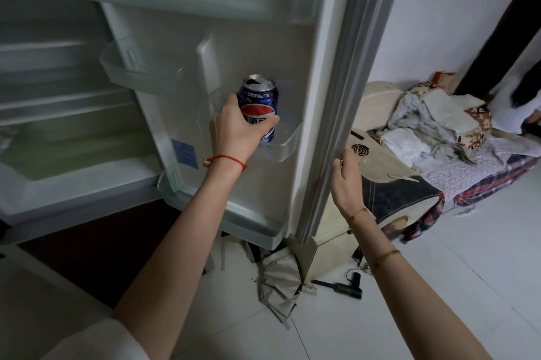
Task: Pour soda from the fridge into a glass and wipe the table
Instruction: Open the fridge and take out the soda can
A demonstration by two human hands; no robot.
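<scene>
Blue soda can [259, 107] sits in the clear door shelf [288, 144] of the open fridge door [263, 46], upright, tab hole already punched open at the top. Our left hand [238, 132] wraps it: fingers curled round the far side, thumb on the near side, a firm grip on the can. Red string bracelet [227, 159] on that wrist.

Our right hand [347, 181] is at the door's outer edge, by the grey rubber seal [345, 72]. Its fingertips curl round the edge and hold the door; part of them is hidden behind it.

Step in hand, as we judge it: fetching the soda, very early in the task. No glass, no worktop, no cloth for wiping in view, so pouring and wiping both remain.

Next move calls for lifting the can straight up over the shelf's front lip before drawing it out. Since it is open, it should stay level or it will spill. Then the right hand can swing the door shut.

Fridge interior [58, 113] at left shows bare white shelves, dim. Behind the door, a low bed [480, 181] heaped with cloths and bedding, and a dark tool [347, 289] with a cord on the tiled floor [439, 286].
</scene>
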